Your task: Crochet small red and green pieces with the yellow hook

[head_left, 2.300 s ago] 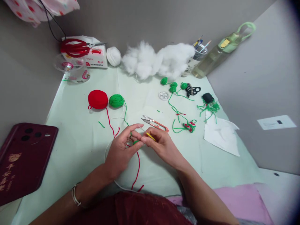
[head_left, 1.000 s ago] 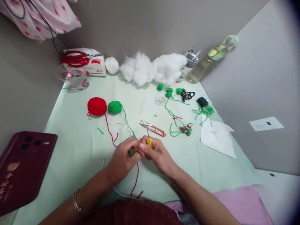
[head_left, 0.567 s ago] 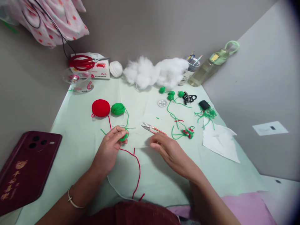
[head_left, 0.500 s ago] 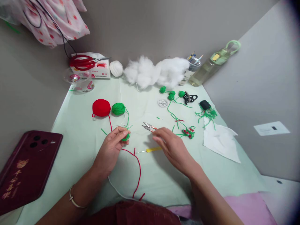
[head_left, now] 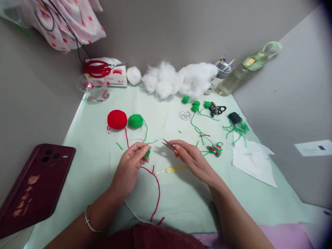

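Observation:
Between the thumb and fingers of my left hand (head_left: 129, 164) is a small green crocheted piece (head_left: 147, 152), partly hidden, with a short green yarn tail sticking out to the right. My right hand (head_left: 190, 155) is closed around small thread snips (head_left: 169, 144), whose blades point left toward that tail without touching it. Below and between the hands lies a crochet hook (head_left: 175, 169) with a yellow handle. A strand of red yarn (head_left: 158, 193) curves down the table from beneath my left hand. Behind that hand sit a red yarn ball (head_left: 117, 119) and a green yarn ball (head_left: 136, 121).
White stuffing (head_left: 166, 79) is heaped along the back wall, beside a pencil cup and a leaning water bottle (head_left: 241, 76). Green crocheted bits, a black claw clip (head_left: 218, 110) and white paper (head_left: 251, 162) lie at right. A dark red phone (head_left: 36, 186) is at left.
The snips' blades look closer together, and my right hand is wrapped further around them. The whole view has shifted slightly, while my left hand keeps the green piece.

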Demonstrator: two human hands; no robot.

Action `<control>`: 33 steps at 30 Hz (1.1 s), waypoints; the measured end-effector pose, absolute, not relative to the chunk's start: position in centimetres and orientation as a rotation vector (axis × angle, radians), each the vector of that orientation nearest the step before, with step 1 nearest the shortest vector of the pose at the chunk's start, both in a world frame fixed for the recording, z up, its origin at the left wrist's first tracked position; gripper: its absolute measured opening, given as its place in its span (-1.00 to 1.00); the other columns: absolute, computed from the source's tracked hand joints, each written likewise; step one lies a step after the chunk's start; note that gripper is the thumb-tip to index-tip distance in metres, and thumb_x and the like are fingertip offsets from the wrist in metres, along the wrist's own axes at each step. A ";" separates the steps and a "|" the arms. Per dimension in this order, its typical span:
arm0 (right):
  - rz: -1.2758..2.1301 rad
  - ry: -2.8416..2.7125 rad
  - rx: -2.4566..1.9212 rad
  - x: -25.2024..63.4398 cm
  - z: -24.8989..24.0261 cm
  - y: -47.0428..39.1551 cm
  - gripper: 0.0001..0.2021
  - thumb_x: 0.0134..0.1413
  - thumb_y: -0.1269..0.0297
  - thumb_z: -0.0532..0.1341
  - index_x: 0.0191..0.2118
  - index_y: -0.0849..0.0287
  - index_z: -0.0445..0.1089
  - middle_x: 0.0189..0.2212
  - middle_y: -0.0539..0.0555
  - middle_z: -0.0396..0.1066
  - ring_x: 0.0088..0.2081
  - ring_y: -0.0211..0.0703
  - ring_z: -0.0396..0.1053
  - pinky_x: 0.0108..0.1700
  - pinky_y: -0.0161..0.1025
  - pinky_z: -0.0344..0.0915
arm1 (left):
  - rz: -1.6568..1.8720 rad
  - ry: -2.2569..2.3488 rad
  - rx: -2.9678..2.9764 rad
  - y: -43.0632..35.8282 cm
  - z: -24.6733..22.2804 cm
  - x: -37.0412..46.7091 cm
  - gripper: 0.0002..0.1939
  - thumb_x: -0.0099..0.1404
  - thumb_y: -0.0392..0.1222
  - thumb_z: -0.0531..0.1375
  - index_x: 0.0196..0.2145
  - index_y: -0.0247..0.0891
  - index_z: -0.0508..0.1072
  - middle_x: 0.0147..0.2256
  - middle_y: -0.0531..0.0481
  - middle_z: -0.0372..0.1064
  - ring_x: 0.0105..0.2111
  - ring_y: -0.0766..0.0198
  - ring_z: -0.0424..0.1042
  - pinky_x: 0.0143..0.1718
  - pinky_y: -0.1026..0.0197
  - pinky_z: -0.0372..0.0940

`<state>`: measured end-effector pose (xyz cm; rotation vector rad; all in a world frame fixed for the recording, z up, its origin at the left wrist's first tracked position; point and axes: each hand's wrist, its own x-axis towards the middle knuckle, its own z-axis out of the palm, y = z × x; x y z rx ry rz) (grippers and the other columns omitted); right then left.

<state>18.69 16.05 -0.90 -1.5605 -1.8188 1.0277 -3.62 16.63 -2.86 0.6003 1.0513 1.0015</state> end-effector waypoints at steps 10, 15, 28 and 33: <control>1.400 -1.749 -1.391 16.5 -0.2 15.3 -0.63 0.41 -0.02 0.19 -0.04 0.15 0.60 -0.20 0.07 0.59 -0.26 -0.17 0.41 -0.23 -0.26 0.26 | 0.954 1.062 0.908 16.2 -2.7 -3.2 -0.91 0.22 -0.18 0.38 -0.36 -0.21 0.56 -0.43 0.11 0.41 -0.40 0.31 0.32 -0.29 0.24 0.26; 1.349 -1.734 -1.433 16.9 -0.4 15.4 -0.65 0.41 0.02 0.18 -0.17 0.16 0.61 -0.32 0.04 0.57 -0.32 -0.19 0.38 -0.28 -0.27 0.24 | 0.924 1.058 0.938 15.9 -2.6 -2.9 -0.91 0.23 -0.17 0.38 -0.36 -0.23 0.58 -0.44 0.10 0.39 -0.41 0.31 0.30 -0.32 0.25 0.24; 1.318 -1.537 -1.321 15.4 -1.1 14.0 -0.79 0.25 0.11 0.34 -0.30 0.14 0.46 -0.37 0.00 0.48 -0.29 -0.19 0.41 -0.18 -0.24 0.34 | 0.946 1.023 0.723 15.5 -3.2 -2.5 -0.72 0.14 -0.10 0.49 -0.23 -0.19 0.57 -0.36 0.10 0.46 -0.31 0.31 0.42 -0.21 0.28 0.29; 1.473 -1.352 -1.330 15.2 -1.7 14.2 -0.78 0.21 0.10 0.30 -0.32 0.16 0.45 -0.39 0.00 0.45 -0.31 -0.21 0.37 -0.18 -0.23 0.27 | 0.877 0.948 0.679 15.5 -3.1 -2.3 -0.61 0.13 0.11 0.49 -0.33 -0.24 0.55 -0.41 0.05 0.49 -0.40 0.29 0.42 -0.28 0.23 0.32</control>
